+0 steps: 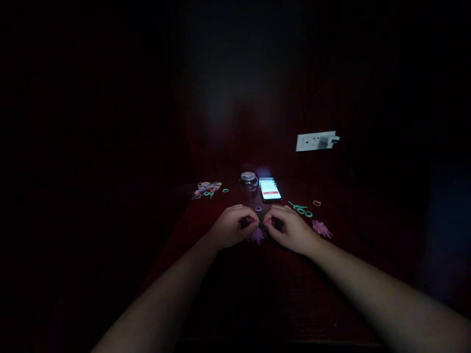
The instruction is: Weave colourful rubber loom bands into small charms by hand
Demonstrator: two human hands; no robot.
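Note:
My left hand and my right hand meet over the dark red table, thumb and forefinger pinched on each. A thin, pale strand, apparently an elastic band, is stretched across the small gap between the fingertips. Just beneath lies a purple bunch of hair ties, partly covered by my fingers; whether it touches the strand I cannot tell. One small purple hair tie rests beyond my fingertips. Right of my right hand are a pink bunch of hair ties and some green hair ties.
A pile of mixed hair ties lies at the back left, with a single green one beside it. Behind my hands stand a clear lidded jar and a lit phone. A wall socket holds a plug. Surroundings are very dark.

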